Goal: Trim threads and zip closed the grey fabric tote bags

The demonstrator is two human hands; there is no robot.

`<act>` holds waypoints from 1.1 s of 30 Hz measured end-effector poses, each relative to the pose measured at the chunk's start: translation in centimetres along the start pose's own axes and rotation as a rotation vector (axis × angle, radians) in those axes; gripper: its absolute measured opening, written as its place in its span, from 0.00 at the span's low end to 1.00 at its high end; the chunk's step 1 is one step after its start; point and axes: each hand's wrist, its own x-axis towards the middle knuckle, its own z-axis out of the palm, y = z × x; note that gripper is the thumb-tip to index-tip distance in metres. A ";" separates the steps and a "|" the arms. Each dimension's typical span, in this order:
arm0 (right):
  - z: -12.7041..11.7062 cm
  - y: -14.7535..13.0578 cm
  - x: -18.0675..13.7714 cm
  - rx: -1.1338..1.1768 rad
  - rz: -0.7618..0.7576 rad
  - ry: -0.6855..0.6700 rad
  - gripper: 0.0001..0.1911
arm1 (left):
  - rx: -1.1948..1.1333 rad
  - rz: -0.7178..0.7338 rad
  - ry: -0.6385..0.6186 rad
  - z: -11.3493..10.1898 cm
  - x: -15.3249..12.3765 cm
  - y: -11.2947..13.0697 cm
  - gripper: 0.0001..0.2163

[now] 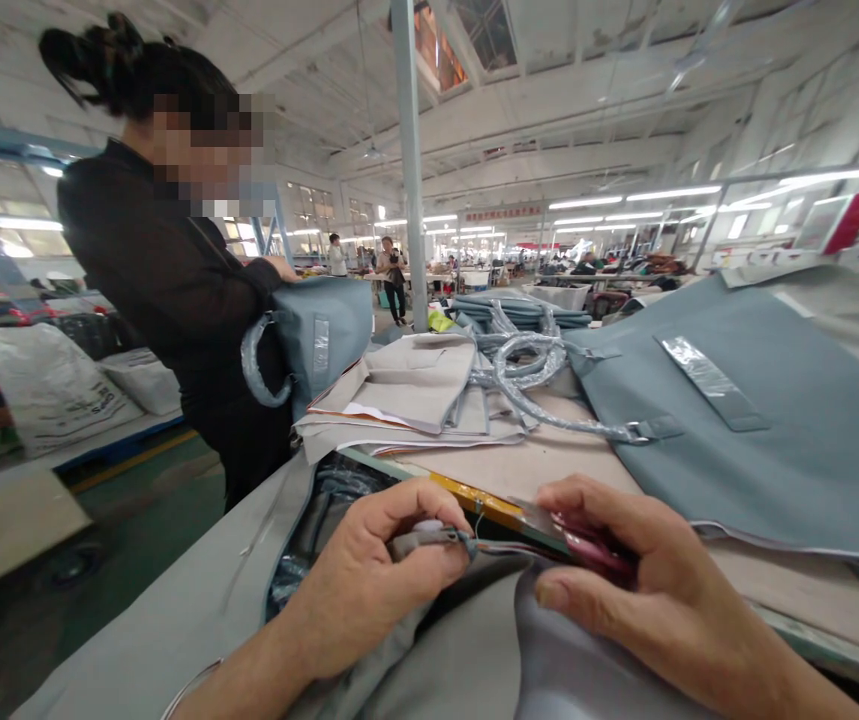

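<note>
1. Grey-blue bag (474, 650) lies slack beneath both hands. It hangs off the near table edge toward the person, and its open mouth shows dark lining just left of the left hand.
2. Left hand (369, 585) is closed in a tight pinch, with thumb and forefinger clamped on a small grey tab (418, 541) at the bag's edge. A blue cord end pokes out toward the right hand.
3. Right hand (646, 590) is curled around what look like pink-handled snips (586, 548), the metal tip aimed at the left thumb. I cannot tell whether the blades are parted.
4. A fine loose thread (478, 520) stands up between the two hands, just past the tab.
5. The tip sits near both the thumb and the cloth. A slip or a sudden tug could nick skin, cord or fabric rather than the thread.
6. Only a small pinch holds the edge while the rest of the bag hangs. Its weight could drag the tab free or pull the seam into the blades.
7. Beyond the right hand, a flat bag (774, 430) rests on the table (534, 465). Its hem lies near the snips and could get caught.
8. Farther beyond the hands are looped handles (541, 385) and a stack of grey sheets (414, 385).
9. Well beyond the left hand, a co-worker (166, 290) in black holds another bag (324, 335), too far off to interfere.
</note>
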 end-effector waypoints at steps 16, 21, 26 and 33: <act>3.6 3.9 1.9 0.541 0.434 0.003 0.33 | -0.006 0.249 -0.010 -4.4 -3.0 0.8 0.05; 2.8 4.8 3.7 0.234 0.372 0.017 0.27 | 0.111 0.217 0.054 -4.4 -5.0 1.2 0.06; 3.1 4.9 3.6 0.239 0.281 0.036 0.26 | 0.284 0.216 0.234 -3.6 -5.9 1.1 0.03; 4.5 6.7 3.5 0.484 0.387 -0.015 0.29 | 0.368 0.189 0.356 -2.2 -6.3 1.9 0.06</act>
